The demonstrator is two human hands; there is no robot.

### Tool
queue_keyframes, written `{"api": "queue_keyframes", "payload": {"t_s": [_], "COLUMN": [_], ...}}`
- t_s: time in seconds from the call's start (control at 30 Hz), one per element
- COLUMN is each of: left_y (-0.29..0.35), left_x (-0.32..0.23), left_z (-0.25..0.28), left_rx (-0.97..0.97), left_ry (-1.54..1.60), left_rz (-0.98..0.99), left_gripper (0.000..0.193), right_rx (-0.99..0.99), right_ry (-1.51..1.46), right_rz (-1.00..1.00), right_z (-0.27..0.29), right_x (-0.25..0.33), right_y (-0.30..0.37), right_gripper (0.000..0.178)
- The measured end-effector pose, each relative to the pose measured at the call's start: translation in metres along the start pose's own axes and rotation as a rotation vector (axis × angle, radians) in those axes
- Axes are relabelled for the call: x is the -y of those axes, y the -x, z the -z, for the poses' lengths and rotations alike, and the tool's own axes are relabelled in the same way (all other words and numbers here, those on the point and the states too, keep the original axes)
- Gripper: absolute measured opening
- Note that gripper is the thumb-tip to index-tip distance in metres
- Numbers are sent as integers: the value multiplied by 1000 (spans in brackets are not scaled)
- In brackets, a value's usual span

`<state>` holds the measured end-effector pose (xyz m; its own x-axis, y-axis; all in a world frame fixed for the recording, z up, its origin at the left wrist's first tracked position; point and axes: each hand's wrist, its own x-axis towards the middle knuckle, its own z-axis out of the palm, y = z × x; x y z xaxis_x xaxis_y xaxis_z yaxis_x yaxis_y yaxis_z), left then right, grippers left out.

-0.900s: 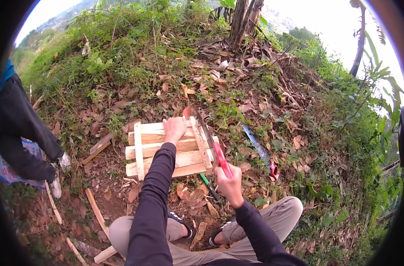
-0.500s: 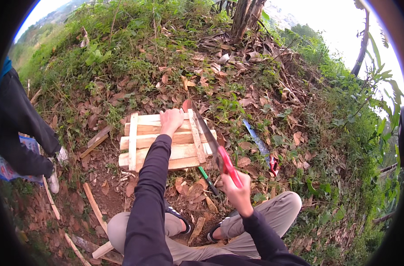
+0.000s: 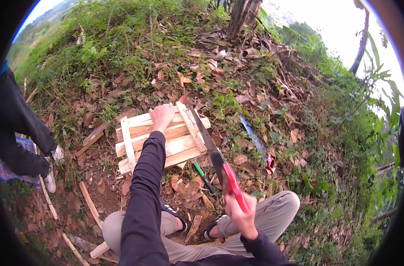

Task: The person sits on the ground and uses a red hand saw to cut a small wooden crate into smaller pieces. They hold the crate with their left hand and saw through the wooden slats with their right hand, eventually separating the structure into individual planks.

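A panel of pale wooden slats (image 3: pixel 177 145) with two crosspieces lies tilted on the ground before me. My left hand (image 3: pixel 163 117) is closed over its far part, beside the right crosspiece (image 3: pixel 191 125). In my right hand (image 3: pixel 242 213) is the red handle of a hand saw (image 3: pixel 209 142), fingers wrapped round it. The saw's dark blade slants away from me along the panel's right end, beside that crosspiece. Whether the teeth touch the wood I cannot tell. Just below the panel lies a green-handled tool (image 3: pixel 203 176), its far end hidden.
A second saw (image 3: pixel 255 139), bluish blade and red handle, rests on leaves at the right. Wood strips (image 3: pixel 90 205) lie at the left. A person in dark clothes (image 3: pixel 22 119) is at the far left, near a patterned bag (image 3: pixel 27 159). A tree trunk (image 3: pixel 244 18) stands ahead.
My right hand has drawn the saw back toward me. The panel has turned slightly counter-clockwise, and my left hand, still on it, has shifted a little left.
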<state>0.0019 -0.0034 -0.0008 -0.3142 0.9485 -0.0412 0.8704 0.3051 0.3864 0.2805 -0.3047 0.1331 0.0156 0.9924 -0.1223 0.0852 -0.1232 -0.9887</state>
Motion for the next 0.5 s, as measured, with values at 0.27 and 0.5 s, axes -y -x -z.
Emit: {"api": "queue_keyframes", "payload": {"t_s": [0.27,0.5], "left_y": [-15,10], "left_x": [4,1], "left_z": [-6,-8], "left_rx": [-18,31], "left_ry": [-20,-41], "left_rz": [16,-44], "left_gripper": [50,52], "right_rx": [23,20], "right_ry": [-17,136], "right_rz": [-42,127], "right_z": [0,-42], "right_x": [3,-21], "right_y": [-6,-90], "right_gripper": [11,19]}}
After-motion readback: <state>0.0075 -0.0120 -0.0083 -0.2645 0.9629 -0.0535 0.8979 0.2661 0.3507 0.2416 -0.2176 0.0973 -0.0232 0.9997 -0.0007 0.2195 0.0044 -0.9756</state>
